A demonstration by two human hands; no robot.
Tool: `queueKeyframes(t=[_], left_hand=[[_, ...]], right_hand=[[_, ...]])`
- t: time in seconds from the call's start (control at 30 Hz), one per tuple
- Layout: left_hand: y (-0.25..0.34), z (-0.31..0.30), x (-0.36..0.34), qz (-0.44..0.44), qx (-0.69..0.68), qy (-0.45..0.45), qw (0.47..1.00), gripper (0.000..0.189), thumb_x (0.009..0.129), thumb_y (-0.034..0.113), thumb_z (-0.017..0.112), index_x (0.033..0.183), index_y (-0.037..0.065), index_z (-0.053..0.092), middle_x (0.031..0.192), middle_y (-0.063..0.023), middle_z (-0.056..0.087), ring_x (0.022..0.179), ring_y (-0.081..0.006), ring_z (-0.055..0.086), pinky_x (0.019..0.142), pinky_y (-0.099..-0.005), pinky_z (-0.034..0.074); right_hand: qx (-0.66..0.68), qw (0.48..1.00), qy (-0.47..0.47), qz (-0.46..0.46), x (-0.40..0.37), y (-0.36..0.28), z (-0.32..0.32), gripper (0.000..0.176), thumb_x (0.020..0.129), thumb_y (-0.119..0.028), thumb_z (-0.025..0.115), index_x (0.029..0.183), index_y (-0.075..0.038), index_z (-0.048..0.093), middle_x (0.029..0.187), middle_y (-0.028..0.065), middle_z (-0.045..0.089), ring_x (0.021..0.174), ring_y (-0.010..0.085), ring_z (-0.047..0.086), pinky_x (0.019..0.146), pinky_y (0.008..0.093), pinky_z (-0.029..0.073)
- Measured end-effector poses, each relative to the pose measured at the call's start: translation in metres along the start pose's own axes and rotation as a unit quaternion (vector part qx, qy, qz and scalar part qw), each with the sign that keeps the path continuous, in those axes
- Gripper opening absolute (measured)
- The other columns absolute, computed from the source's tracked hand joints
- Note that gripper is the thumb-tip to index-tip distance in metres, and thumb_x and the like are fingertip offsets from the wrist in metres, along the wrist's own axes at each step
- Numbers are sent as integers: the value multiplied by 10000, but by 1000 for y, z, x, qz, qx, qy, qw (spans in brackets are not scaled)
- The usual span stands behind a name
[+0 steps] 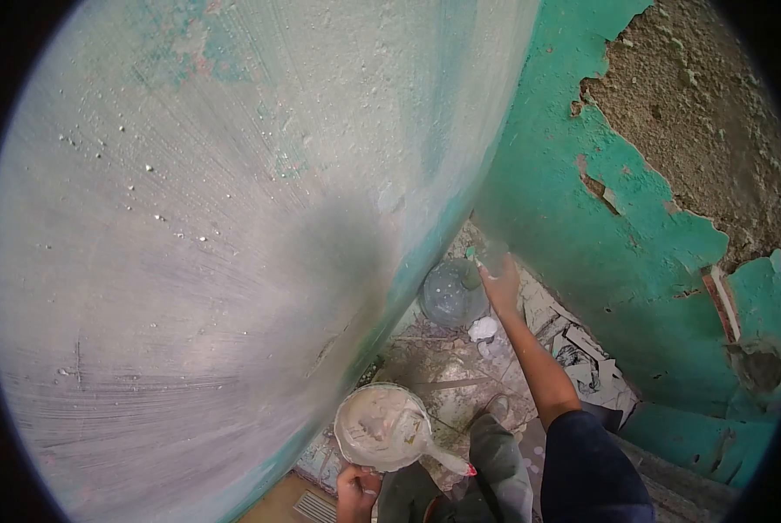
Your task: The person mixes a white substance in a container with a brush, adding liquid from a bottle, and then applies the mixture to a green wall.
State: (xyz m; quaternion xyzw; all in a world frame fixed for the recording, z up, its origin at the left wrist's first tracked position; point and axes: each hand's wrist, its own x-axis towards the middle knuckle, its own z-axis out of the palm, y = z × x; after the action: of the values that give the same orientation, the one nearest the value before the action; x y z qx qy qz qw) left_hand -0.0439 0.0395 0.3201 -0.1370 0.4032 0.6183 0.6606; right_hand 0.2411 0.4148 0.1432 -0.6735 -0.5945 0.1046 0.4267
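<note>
My left hand [358, 486] is closed on the near rim of a round, plaster-smeared bowl [348, 446] at the bottom centre. Pale wet plaster [380, 414] coats its inside. A smeared tool handle [450, 458] with a red tip sticks out over the bowl's right side. Further forward, my right hand [502, 289] reaches down into the corner, its fingers curled around a hazy, clear item that I cannot make out. A small green piece [470, 252] shows by its fingertips. Just left of this hand stands a large translucent container [451, 296] on the floor.
A grey-white coated wall [190, 279] rises close on the left. On the right, a green wall [556, 209] has peeling paint and bare rough masonry [704, 122]. A white lump [483, 329] and broken pale pieces [586, 357] lie on the dusty floor [443, 349].
</note>
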Motion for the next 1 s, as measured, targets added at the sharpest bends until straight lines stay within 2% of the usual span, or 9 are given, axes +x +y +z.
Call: queueKeyframes(t=[0.17,0.3,0.37,0.5,0.57,0.67,0.8,0.9,1.0], left_hand=[[0,13,1,2,16,1,1000,650,680,4,500,1327,13,441,1253,-143,575,1145,-316,552,972,-442,429],[0,3,3,-23,8,4,1000,635,680,15,506,1313,-6,457,1270,-146,574,1170,-313,542,1014,-439,403],[0,5,3,-17,9,9,1000,620,680,17,508,1298,-12,471,1260,-145,581,1171,-312,541,1018,-437,399],[0,5,3,-16,9,-4,1000,590,678,21,512,1267,-17,503,1250,-144,591,1183,-308,533,1024,-435,395],[0,11,1,-16,9,-3,1000,592,677,22,514,1267,-18,502,1250,-142,592,1177,-308,537,1019,-433,397],[0,21,-1,-17,14,5,1000,596,675,23,518,1269,-18,502,1251,-140,592,1171,-307,542,1011,-430,402],[-1,15,2,-20,23,7,1000,613,674,24,522,1285,-20,491,1261,-136,589,1177,-305,541,1010,-425,405],[-1,18,2,-22,18,-16,999,630,673,17,521,1300,-17,478,1269,-136,586,1182,-304,539,1011,-421,406],[-1,23,0,-25,3,-25,999,628,671,9,519,1297,-22,477,1272,-138,586,1182,-304,541,1010,-421,405]], right_hand=[[8,997,-63,46,4,-9,-10,530,752,-179,760,1197,32,563,1064,208,645,1005,344,630,893,386,479],[22,998,-53,35,1,-1,-10,564,741,-189,769,1209,37,550,1104,215,626,1026,347,621,900,392,475],[35,995,-75,51,2,0,-12,613,741,-237,754,1213,54,492,1152,270,572,1093,438,544,944,457,439],[41,994,-77,72,7,-4,-16,605,735,-237,761,1199,54,503,1148,269,574,1096,436,546,946,455,438],[18,996,-60,60,5,15,-7,619,750,-269,773,1220,56,535,1145,248,603,1080,373,588,943,411,450],[52,990,-96,88,13,-6,-27,630,746,-282,781,1217,57,537,1148,250,603,1075,376,589,947,410,449],[43,992,-86,81,15,-5,-26,614,722,-247,780,1191,48,515,1125,251,567,1063,392,562,922,442,453],[59,987,-119,87,14,-3,-29,660,727,-253,777,1237,46,483,1188,257,538,1112,399,538,946,446,442],[40,989,-122,80,10,-5,-35,726,745,-291,791,1291,63,470,1222,245,569,1145,355,560,979,400,434]])
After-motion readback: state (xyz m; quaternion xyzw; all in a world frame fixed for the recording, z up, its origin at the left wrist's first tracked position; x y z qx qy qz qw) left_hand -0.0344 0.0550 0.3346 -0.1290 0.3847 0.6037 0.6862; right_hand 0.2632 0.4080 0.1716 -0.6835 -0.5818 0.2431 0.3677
